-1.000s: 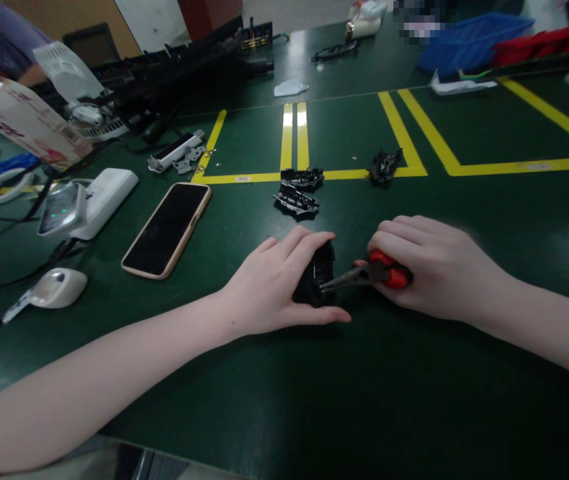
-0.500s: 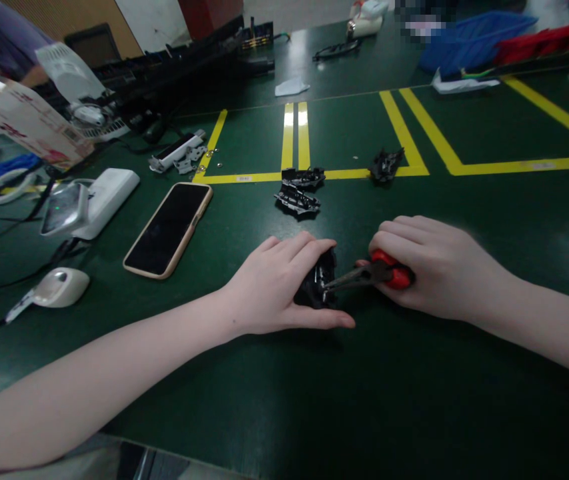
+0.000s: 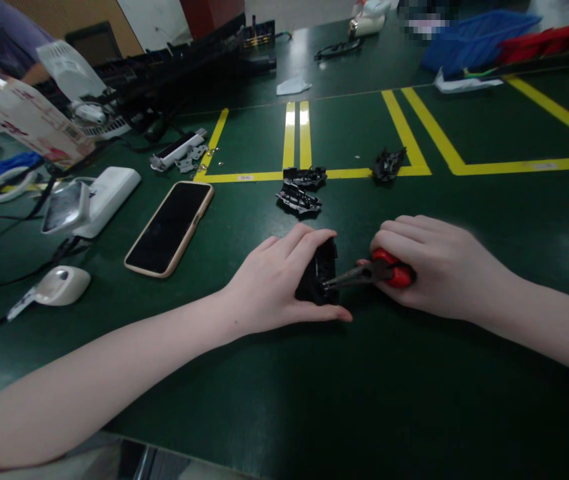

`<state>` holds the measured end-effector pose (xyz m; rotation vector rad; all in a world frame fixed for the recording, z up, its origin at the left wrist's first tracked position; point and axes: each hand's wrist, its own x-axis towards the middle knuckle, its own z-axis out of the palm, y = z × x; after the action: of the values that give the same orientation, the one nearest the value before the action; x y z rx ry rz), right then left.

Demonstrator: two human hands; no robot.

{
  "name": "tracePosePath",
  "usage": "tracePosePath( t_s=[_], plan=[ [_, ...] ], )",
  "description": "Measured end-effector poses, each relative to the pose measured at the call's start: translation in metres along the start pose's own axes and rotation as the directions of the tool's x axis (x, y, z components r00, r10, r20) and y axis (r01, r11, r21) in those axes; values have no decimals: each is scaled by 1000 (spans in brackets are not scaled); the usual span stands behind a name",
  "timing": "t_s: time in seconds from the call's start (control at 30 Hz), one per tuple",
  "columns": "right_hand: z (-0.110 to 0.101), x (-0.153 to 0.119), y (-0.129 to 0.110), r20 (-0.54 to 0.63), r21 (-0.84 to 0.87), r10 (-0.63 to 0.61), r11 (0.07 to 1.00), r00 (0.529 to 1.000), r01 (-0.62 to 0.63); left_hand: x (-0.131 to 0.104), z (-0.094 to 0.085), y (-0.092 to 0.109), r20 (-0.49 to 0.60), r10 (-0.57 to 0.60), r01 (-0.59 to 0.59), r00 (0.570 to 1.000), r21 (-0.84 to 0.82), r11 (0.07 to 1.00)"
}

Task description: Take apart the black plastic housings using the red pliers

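Observation:
Between thumb and fingers, my left hand (image 3: 277, 280) grips a black plastic part (image 3: 318, 280) just above the green table (image 3: 284, 393). Its side toward my palm is hidden. Red-handled needle-nose pliers (image 3: 389, 270) are in my closed right hand (image 3: 432, 263), their jaws pointing left. The tips of the jaws touch a small shiny spot on the part; whether they pinch anything there I cannot make out. Beyond my hands lie two similar black parts (image 3: 299, 199), side by side, and a further dark part (image 3: 388, 164) to their right.
A phone (image 3: 170, 228) in a tan case lies left of my hands, near a white box-shaped device (image 3: 109, 200) and a cream gadget (image 3: 63, 285). Small metal pieces (image 3: 192, 159) lie by the yellow tape. A blue bin (image 3: 474, 41) stands far right.
The black part has turned slightly in my left hand, and the left fingers and thumb have shifted a little. The pliers keep their place at the part.

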<state>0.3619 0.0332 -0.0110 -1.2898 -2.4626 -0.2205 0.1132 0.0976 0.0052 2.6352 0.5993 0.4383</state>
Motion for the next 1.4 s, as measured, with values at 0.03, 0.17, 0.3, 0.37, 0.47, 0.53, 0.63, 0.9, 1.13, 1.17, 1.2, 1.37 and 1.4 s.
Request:
tracePosePath(
  t_s=[0.03,0.17,0.3,0.37,0.47,0.53,0.63,0.9,1.13,1.17,1.2,1.37,1.4],
  plan=[
    [0,0,0,1,0,0,1000,1000,0,0,0,-1,5,9,-9,1000,2,1000],
    [0,0,1,8,3,0,1000,1000,0,1,-1,-4,37,52,-52,998,3,999],
    [0,1,1,14,19,12,1000,1000,-12,1,-1,-4,28,74,-75,997,4,997],
    [0,0,1,16,24,17,1000,1000,-18,1,0,-4,14,59,-59,998,-1,998],
    [0,0,0,13,30,19,999,1000,-20,0,1,-3,-21,17,-18,1000,-26,1000],
    [0,0,0,4,27,20,999,1000,-20,0,1,-2,-34,4,-5,999,-39,999],
    [0,1,-1,-14,14,13,1000,1000,-13,0,0,-1,-40,0,-3,999,-57,998],
    [-1,-1,2,2,10,45,999,999,-45,1,-8,1,-33,-83,75,996,-181,981],
    [-4,1,2,10,-9,78,997,997,-78,1,-7,-4,-50,-155,138,987,-253,958],
    [-4,1,3,7,-20,85,996,996,-85,1,-7,-5,-54,-172,153,984,-257,954],
    [-4,1,3,2,-30,86,996,996,-86,1,-6,-5,-57,-189,168,980,-263,950],
    [-2,-1,9,-17,-46,68,997,998,-69,0,-5,-8,-81,-243,209,967,-301,930],
    [-1,-1,11,-22,-50,71,996,997,-72,0,-5,-9,-84,-250,214,965,-307,927]
  ],
)
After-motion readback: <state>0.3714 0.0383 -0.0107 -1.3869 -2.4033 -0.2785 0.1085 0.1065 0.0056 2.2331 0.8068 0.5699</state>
